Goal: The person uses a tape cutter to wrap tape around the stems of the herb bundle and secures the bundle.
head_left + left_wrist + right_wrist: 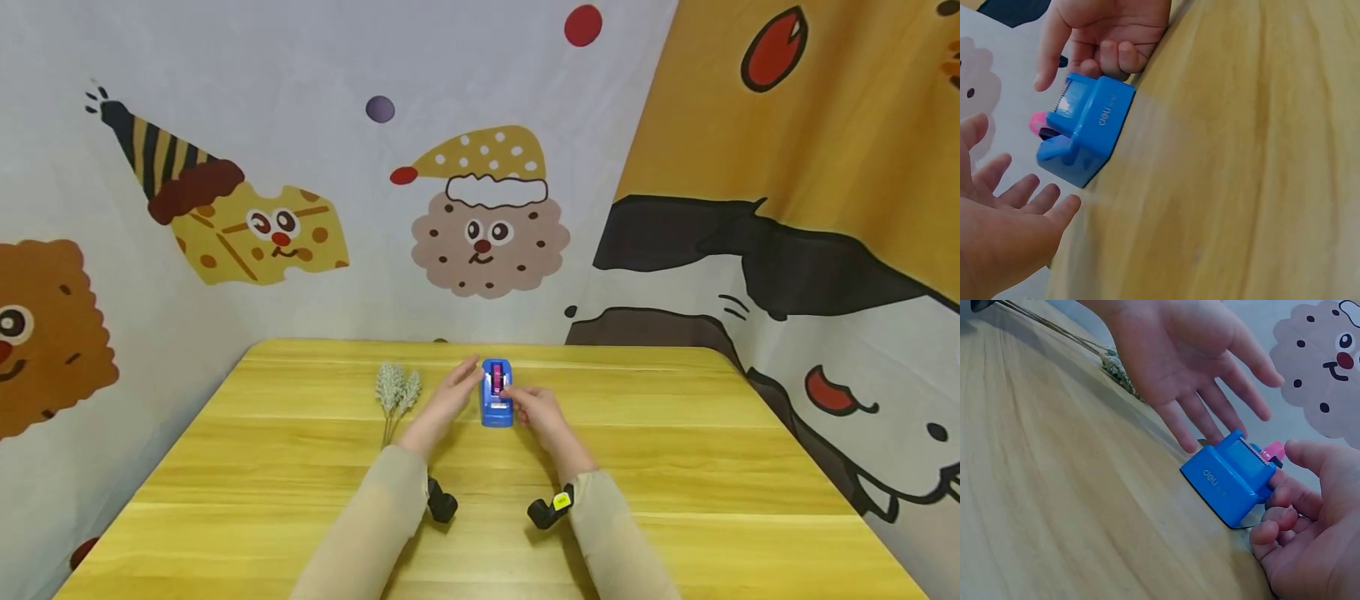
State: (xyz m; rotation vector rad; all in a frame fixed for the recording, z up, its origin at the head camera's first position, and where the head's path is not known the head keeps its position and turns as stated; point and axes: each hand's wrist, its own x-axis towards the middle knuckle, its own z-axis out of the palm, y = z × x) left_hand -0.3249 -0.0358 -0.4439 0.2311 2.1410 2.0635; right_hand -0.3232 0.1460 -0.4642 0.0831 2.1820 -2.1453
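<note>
A blue tape dispenser point(497, 415) with a pink hub stands on the wooden table. "deli" is printed on its front, below a toothed cutting edge. Left of it, my left hand point(452, 396) is held with fingers spread and slightly bent, gripping nothing. In the right wrist view those fingertips come close to the dispenser's side. My right hand point(537, 408) is at its other side. The thumb point(1310, 455) stretches toward the pink hub, while several other fingers curl inward. The index fingertip is partly hidden behind the dispenser, so any pinch or contact cannot be made out.
Pale green dried flower stems point(390, 392) lie left of my left hand, partly behind the forearm. A cartoon-printed cloth point(480, 317) hangs behind the table's far edge. Black wrist devices point(442, 504) sit on both wrists.
</note>
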